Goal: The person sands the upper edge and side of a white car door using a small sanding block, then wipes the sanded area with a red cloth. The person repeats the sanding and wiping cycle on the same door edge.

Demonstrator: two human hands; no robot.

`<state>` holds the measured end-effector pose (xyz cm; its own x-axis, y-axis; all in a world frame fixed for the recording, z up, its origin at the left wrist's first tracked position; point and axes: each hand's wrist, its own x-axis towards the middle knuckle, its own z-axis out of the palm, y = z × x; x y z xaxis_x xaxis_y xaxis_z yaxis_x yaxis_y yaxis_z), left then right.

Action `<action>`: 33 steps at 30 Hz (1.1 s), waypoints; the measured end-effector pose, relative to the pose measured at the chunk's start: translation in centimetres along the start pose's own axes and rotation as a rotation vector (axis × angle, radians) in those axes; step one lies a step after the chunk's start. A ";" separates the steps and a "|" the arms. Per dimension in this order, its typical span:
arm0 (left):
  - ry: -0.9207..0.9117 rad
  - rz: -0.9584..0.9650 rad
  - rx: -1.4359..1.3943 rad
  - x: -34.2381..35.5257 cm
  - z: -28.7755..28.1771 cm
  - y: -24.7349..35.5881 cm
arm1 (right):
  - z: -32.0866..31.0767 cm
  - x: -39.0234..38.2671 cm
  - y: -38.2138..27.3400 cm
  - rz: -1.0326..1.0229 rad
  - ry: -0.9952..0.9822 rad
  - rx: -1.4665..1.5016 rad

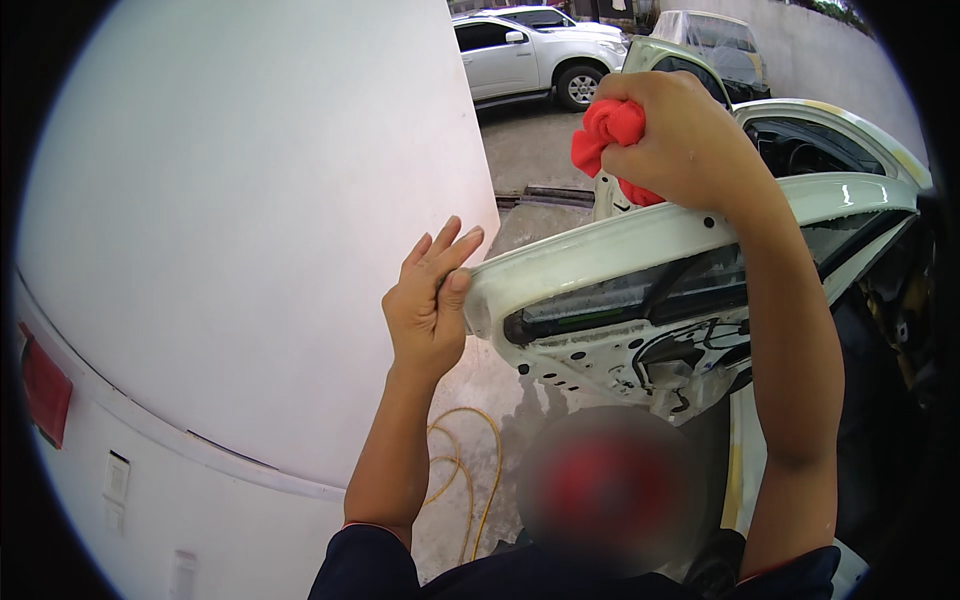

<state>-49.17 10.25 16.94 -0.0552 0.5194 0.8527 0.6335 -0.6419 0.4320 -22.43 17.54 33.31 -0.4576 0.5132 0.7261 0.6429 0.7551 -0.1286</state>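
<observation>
White wall [260, 160] fills the left of the view, with a parked white vehicle [545, 58] beyond its edge and a yellow hose [493, 470] looped on the concrete floor [535, 215]. Between the person's two arms is a pale car door [590, 240], its window frame uppermost and its inner side stripped, so that dark wiring [690, 345] shows. The right hand [690, 140] is closed firmly around a crumpled red cloth [612, 124] above the frame's upper edge; whether the cloth's lower fold presses on the paint is hard to tell from this angle. The left hand [430, 295] is open at the door's near corner, fingers spread and raised, thumb by the edge, gripping nothing.

Grit caught in the bunched cloth could scratch the finish, and uneven pressure from so tight a wad could leave streaks. With only light steadying at the corner, a hard push might swing the door, knocking it on the wall or pinching those fingers. Loose wiring could snag a sleeve, and the hose could catch a foot.
</observation>
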 end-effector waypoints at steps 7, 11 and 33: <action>0.089 0.028 -0.045 -1.0 0.7 -1.5 | -1.4 1.0 -2.5 -0.206 0.162 0.335; 0.177 -0.096 -0.282 -2.2 2.2 -2.1 | -0.5 0.1 -5.3 -0.349 0.070 0.606; 0.175 0.030 -0.156 -2.8 2.6 -2.7 | 3.5 -11.4 -8.3 -0.270 0.462 0.138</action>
<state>-48.72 11.95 12.60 -0.1797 0.4018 0.8979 0.5107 -0.7421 0.4342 -24.69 6.89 23.74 -0.2580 0.0853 0.9624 0.4398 0.8973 0.0384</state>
